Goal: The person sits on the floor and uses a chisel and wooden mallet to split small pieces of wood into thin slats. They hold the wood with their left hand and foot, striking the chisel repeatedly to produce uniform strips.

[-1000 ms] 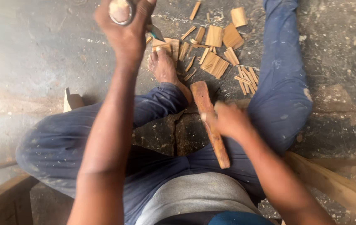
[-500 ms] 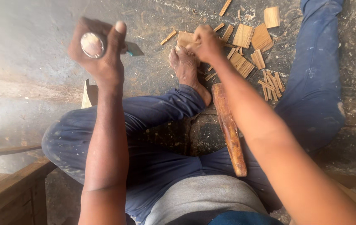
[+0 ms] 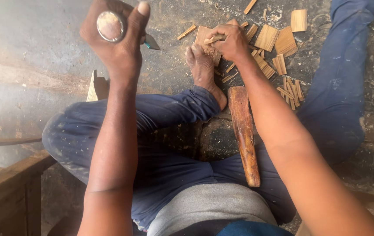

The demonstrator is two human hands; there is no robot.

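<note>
- Two hands busy: your left hand (image 3: 119,43) clenches a chisel (image 3: 110,26), raised.
- Your right hand (image 3: 230,41) grips a wood block (image 3: 204,37) by your foot (image 3: 202,65).
- Judged: positioning stage; next calls for steadying it.

chisel (image 3: 121,30) – round metal butt up, gripped raised | wood block (image 3: 205,38) – flat, tan, on floor, held

I have one view only, from the camera on the person's head, so no second view shares anything with it. It looks almost straight down over the lap onto the floor (image 3: 29,48). It sits close: both forearms fill the lower frame. The left hand (image 3: 117,41) is raised at 11 o'clock, nearest the lens; the right hand (image 3: 230,41) is farther, at 1 o'clock.
</note>
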